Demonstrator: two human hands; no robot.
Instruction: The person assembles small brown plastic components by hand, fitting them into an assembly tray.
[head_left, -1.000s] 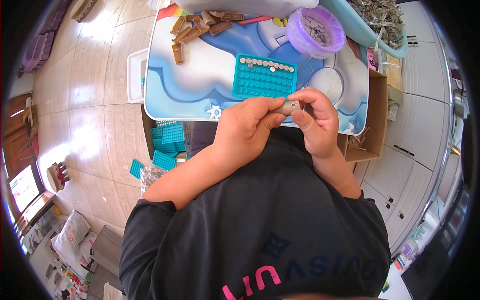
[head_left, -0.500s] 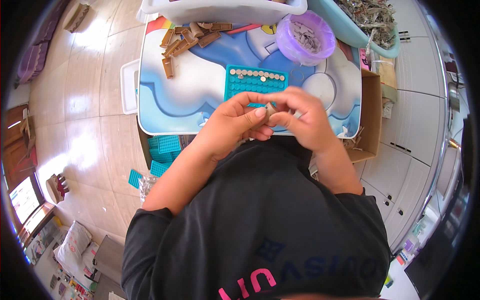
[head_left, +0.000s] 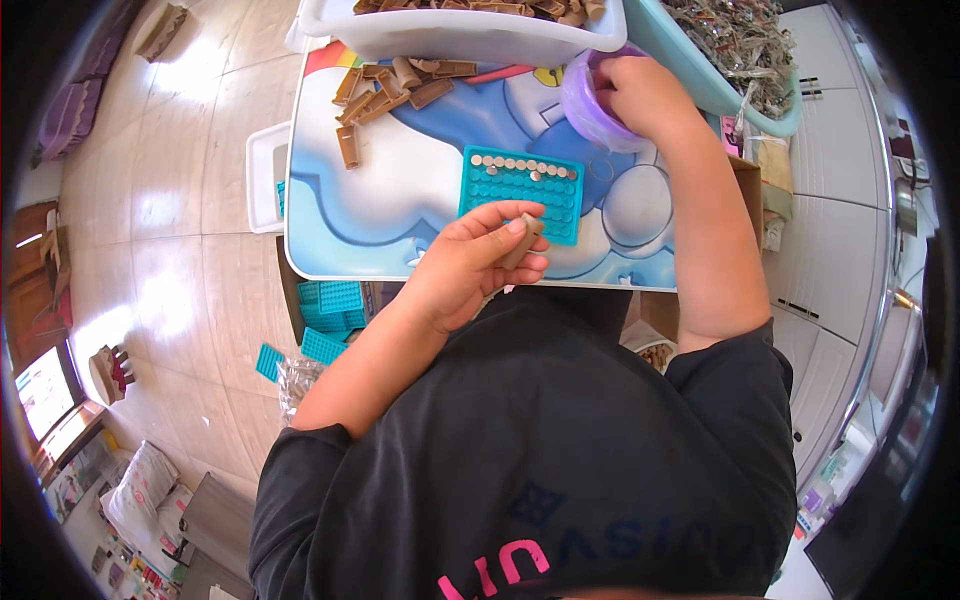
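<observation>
My left hand [head_left: 455, 260] is closed around a small brown plastic piece [head_left: 521, 246], held between thumb and fingers near the front edge of the table. My right hand [head_left: 645, 95] reaches into a round purple tub [head_left: 584, 112] at the back right; its fingertips are hidden inside. Just beyond my left hand lies a teal tray [head_left: 518, 205] with rows of round hollows. A row of small silvery discs [head_left: 515, 163] fills its far edge, and a couple more sit just below. Similar brown pieces [head_left: 385, 97] lie in a loose pile at the table's back left.
A white bin [head_left: 470, 30] of brown pieces stands at the back. Beside it, a light-blue basin [head_left: 690, 75] holds tangled wrapped bits. More teal trays [head_left: 332, 297] sit in a box below the table's left side. The table [head_left: 350, 225] has a cartoon-patterned top.
My right hand has left the brown piece and moved up and right into the purple tub. My left hand still grips the piece. The view has shifted slightly.
</observation>
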